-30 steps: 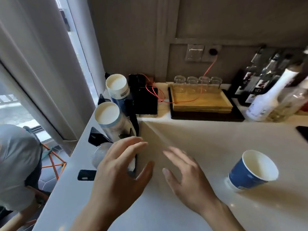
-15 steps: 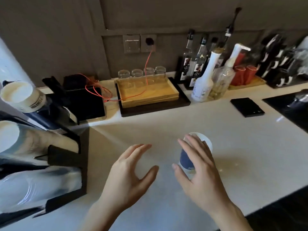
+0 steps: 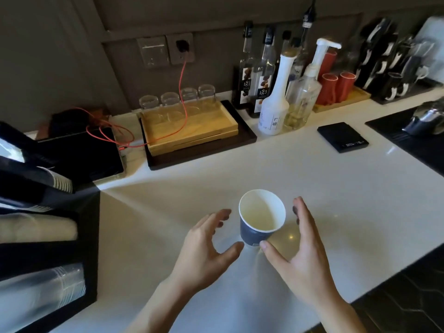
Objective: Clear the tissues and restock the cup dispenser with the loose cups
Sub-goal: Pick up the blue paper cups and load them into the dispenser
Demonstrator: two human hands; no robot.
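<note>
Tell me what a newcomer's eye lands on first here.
First, the blue paper cup standing upright and empty on the white counter, with the left hand and right hand open on either side of it. Next, the black cup dispenser at the left edge, and the red cable running from the wall socket down over the wooden tray.

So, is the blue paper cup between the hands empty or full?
Empty. The blue paper cup stands upright on the counter, and its pale inside shows bare to the bottom.
</note>
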